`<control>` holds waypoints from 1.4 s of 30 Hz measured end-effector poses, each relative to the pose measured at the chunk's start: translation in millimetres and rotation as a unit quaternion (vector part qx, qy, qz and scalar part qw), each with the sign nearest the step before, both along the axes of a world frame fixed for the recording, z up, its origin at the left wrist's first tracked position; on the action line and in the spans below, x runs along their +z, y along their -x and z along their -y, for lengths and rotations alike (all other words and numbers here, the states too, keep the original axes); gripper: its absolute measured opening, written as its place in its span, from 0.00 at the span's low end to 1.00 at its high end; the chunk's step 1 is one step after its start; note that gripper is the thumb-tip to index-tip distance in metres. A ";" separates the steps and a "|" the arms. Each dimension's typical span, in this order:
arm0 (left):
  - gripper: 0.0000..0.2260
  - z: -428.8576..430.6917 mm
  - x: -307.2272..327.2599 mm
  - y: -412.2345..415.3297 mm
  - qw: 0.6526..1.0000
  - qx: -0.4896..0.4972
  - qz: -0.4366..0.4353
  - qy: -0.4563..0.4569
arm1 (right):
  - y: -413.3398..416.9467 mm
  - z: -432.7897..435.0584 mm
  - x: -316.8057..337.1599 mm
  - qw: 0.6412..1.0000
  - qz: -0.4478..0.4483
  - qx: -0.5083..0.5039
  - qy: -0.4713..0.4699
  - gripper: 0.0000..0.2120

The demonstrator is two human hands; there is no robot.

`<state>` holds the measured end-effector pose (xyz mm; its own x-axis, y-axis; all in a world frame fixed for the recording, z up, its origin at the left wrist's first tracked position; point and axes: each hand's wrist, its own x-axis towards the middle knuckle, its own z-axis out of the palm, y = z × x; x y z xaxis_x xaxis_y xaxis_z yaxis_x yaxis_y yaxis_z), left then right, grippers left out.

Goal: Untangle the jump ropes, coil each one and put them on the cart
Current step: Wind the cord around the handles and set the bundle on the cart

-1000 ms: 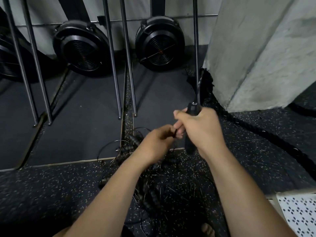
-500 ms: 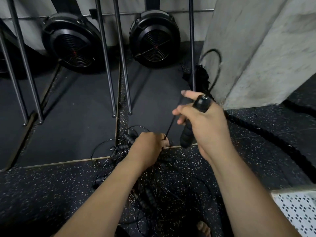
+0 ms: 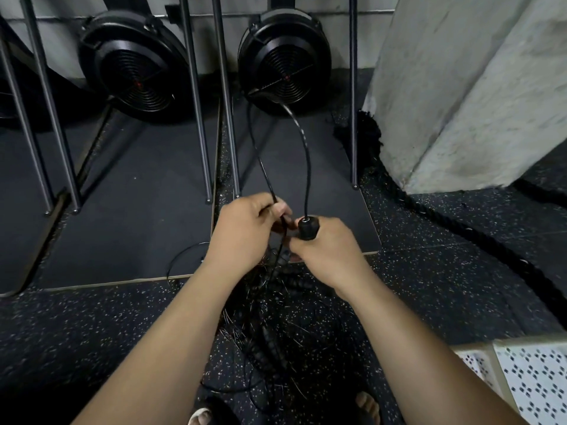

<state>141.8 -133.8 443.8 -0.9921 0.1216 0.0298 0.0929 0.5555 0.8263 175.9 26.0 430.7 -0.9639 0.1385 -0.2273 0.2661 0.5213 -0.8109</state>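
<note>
One cord arcs from handle in R hand to L hand.

Rope tangle on floor; two fans behind; pillar right, thick rope beside it; cart near-right.

One wide-angle view, from a camera on the person's head, faces forward and steeply down. The left hand and right hand sit close below it, mid-frame. Toes show at the bottom edge, a round fan at the top.
</note>
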 end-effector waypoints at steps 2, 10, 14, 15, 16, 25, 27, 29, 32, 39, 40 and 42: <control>0.09 0.3 4.8 -1.9 1.000 -0.005 -0.007 -0.013 | -1.3 6.4 -1.6 1.000 0.010 0.008 0.001 0.05; 0.07 0.9 5.7 -2.1 0.973 -0.022 0.038 -0.226 | 2.3 6.9 4.0 0.998 -0.045 -0.043 0.017 0.05; 0.16 2.6 -1.8 1.2 0.979 -0.062 0.091 -0.170 | 1.7 -0.4 14.4 0.991 -0.063 -0.074 0.090 0.05; 0.18 2.7 -6.4 0.9 0.986 -0.083 0.087 -0.113 | 3.3 -1.8 19.0 0.987 -0.078 -0.085 0.112 0.04; 0.17 2.4 -11.3 0.6 0.988 -0.107 0.087 -0.063 | 4.9 -3.6 24.6 0.982 -0.092 -0.097 0.135 0.04; 0.05 -11.9 -47.6 0.6 0.984 -0.133 0.091 0.081 | 0.6 -26.5 62.9 0.933 -0.171 -0.153 0.277 0.03; 0.02 -17.3 -51.5 -0.9 0.983 -0.136 0.076 0.100 | 0.4 -29.0 63.0 0.925 -0.169 -0.164 0.297 0.04; 0.01 -21.8 -51.5 -1.6 0.984 -0.122 0.047 0.125 | 0.2 -30.1 62.2 0.922 -0.163 -0.164 0.311 0.04; 0.04 -23.0 -51.5 0.0 0.982 -0.083 0.009 0.169 | 1.3 -32.1 61.8 0.922 -0.151 -0.141 0.329 0.01; 0.05 -15.5 -28.1 4.9 1.000 0.007 0.006 0.022 | 5.0 -32.2 22.1 0.988 -0.014 -0.072 0.135 0.13; 0.05 -15.6 -22.4 4.4 1.000 0.009 0.002 0.007 | 4.3 -28.2 16.5 0.991 0.007 -0.057 0.122 0.13; 0.05 -14.9 -15.0 3.0 1.000 0.001 -0.005 -0.023 | 3.9 -18.8 7.6 0.995 0.025 -0.032 0.090 0.08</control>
<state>138.7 -118.9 428.8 -0.9920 0.1182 0.0453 0.1005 0.5177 0.8496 172.0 44.8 438.3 -0.9413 0.1526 -0.3010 0.3363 0.3494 -0.8745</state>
